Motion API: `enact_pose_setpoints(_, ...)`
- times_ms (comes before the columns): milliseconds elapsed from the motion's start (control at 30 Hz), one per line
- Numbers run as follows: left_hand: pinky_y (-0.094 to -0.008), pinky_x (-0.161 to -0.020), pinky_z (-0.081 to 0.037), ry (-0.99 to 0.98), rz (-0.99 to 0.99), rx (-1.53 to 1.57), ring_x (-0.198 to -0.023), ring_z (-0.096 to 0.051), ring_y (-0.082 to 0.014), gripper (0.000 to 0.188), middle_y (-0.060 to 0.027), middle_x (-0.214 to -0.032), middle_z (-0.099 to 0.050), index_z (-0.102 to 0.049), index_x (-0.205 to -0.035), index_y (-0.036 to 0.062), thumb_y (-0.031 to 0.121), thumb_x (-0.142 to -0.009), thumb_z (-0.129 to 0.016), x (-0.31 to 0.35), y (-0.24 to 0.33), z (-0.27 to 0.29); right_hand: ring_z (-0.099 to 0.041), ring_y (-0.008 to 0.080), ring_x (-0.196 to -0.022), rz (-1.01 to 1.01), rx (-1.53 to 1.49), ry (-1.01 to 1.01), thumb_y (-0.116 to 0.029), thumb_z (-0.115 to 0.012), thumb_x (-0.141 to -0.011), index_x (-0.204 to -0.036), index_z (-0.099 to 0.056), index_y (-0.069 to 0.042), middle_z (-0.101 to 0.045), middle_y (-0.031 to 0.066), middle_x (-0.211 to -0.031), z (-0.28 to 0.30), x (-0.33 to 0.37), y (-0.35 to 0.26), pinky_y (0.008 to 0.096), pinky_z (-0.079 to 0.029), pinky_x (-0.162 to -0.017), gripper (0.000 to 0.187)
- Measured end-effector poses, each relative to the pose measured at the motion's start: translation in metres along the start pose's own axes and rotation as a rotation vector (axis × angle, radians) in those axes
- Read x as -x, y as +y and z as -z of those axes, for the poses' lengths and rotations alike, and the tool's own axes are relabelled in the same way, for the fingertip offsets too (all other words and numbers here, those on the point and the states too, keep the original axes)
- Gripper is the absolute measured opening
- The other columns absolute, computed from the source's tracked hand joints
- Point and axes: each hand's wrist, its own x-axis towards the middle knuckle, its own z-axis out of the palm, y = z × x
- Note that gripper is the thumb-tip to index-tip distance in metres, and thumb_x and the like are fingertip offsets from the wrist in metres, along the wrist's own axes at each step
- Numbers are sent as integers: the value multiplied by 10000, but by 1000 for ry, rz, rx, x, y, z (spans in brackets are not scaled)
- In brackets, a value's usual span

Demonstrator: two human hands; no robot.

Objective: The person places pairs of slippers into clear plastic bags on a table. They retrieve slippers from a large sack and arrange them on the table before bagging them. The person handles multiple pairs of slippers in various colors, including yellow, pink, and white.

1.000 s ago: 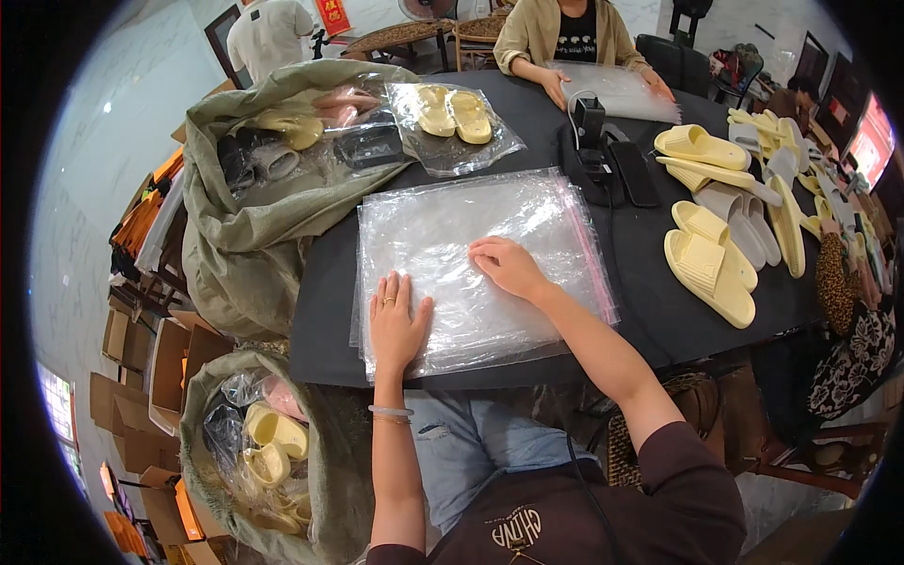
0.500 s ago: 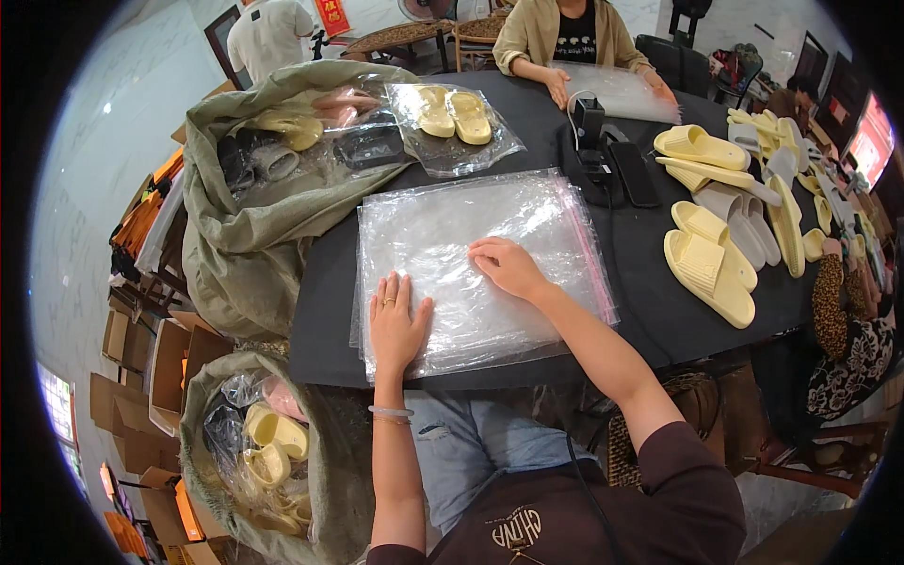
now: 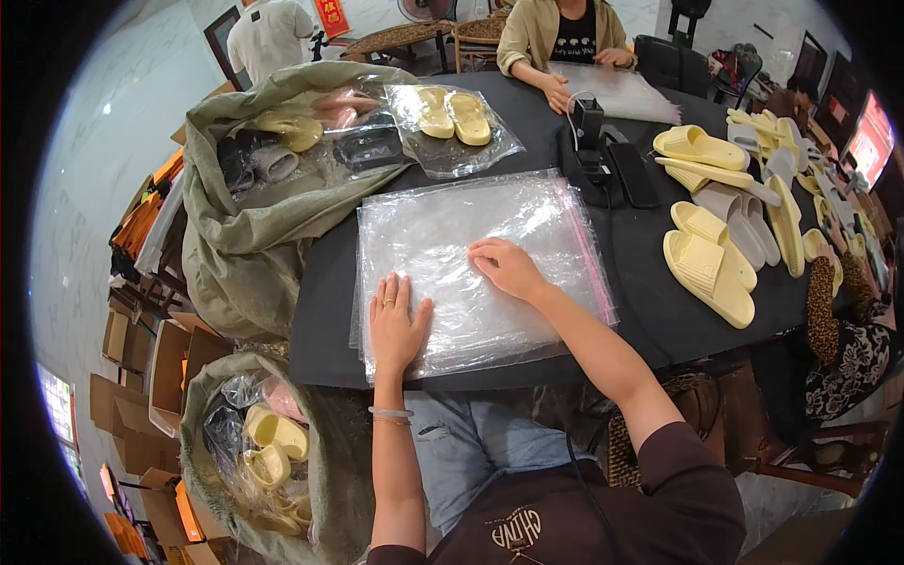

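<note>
Black-covered table (image 3: 325, 306): stands in a room with pale marbled walls (image 3: 113, 104).
Stack of clear plastic bags (image 3: 443, 217): flat on the near part of the table, pink strip along its right edge.
Left hand (image 3: 397, 325): palm down on the stack's near left, fingers straight and slightly parted, gripping nothing.
Right hand (image 3: 508, 266): over the stack's middle, fingers bent and bunched; cannot tell whether they pinch film.
Olive-green woven sack (image 3: 245, 235): left of the stack.
Bagged yellow slippers (image 3: 455, 115): just beyond the stack.
Ribbed yellow slippers (image 3: 702, 273): loose, right.
Co-worker's hand (image 3: 556, 94): near another clear-bag pile (image 3: 617, 89).
</note>
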Motion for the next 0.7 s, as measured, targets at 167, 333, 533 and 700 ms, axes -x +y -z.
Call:
enact_pose_setpoints(167,-430,-1098,-211,3,5,9,-1343,-302,-310,555,-169,-1409,-394,-486,-1301,29,392,-883,-523,0,0,0,-595,264,-955,1,-28,24,-170,-562,-854,-927,-687,-64,-646,72,-1045,-2,0,1,343,-474,-827,180)
enact_pose_setpoints(333,-429,-1100,-208,5,2,6,-1343,-303,-309,559,-168,-1409,-394,-483,-1304,30,394,-881,-525,0,0,0,-599,262,-943,-2,-32,20,-167,-563,-852,-924,-688,-65,-647,65,-1042,-2,0,1,338,-477,-817,177)
enact_pose_setpoints(533,-428,-1101,-206,-5,4,-1,-1344,-301,-308,570,-168,-1412,-390,-473,-1312,29,400,-882,-522,2,-2,0,-616,269,-916,-124,-89,-11,-173,-558,-866,-980,-679,-58,-651,96,-1032,3,0,-11,337,-482,-818,202)
enact_pose_setpoints(700,-427,-1099,-210,-6,1,12,-1342,-302,-310,574,-175,-1413,-386,-472,-1313,23,402,-884,-519,0,0,3,-584,324,-1052,-217,-134,287,-177,-503,-904,-1160,-592,-32,-611,165,-1146,12,-17,4,356,-450,-923,307)
